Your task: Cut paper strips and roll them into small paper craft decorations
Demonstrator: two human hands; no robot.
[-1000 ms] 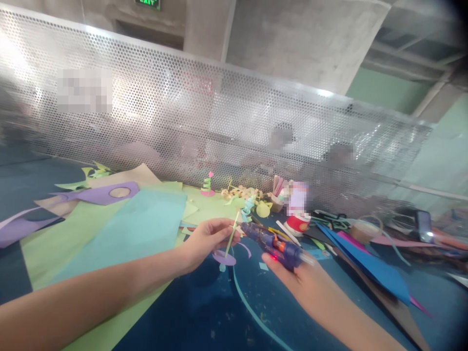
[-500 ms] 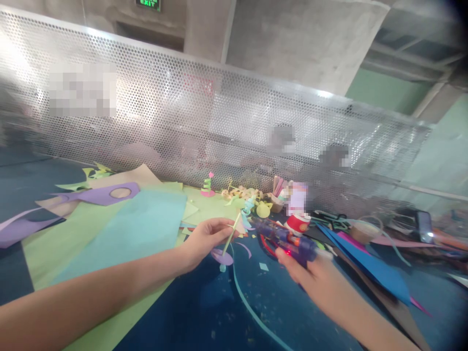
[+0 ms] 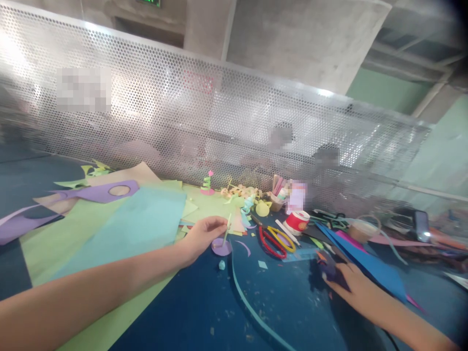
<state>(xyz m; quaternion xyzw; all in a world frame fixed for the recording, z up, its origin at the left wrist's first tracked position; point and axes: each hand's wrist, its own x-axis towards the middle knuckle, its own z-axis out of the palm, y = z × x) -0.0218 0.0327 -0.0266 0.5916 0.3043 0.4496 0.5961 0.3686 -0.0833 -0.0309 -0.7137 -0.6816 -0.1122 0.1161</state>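
My left hand (image 3: 209,235) is closed, pinching a thin pale green stick (image 3: 227,228) that stands nearly upright. Its lower end meets a round purple disc (image 3: 221,247) on the dark blue table. Just below the disc sits a small light blue paper piece (image 3: 222,265). On the right, my right hand (image 3: 349,282) is wrapped round a dark blue glue gun (image 3: 333,273), held low over the table; its front is blurred. Red-handled scissors (image 3: 269,246) and yellow-handled scissors (image 3: 284,239) lie between the hands, beside a red and white tape roll (image 3: 297,222).
Green and blue paper sheets (image 3: 127,234) cover the left side, with a cut purple sheet (image 3: 106,192) on top. A small spiral tree (image 3: 207,184) stands at the back, before a perforated metal screen (image 3: 164,107). Blue sheets (image 3: 369,263) and a phone (image 3: 422,225) lie right.
My right hand has moved the glue gun away from the stick, right and down toward the table, uncovering the scissors. My left hand has lowered the stick and disc slightly.
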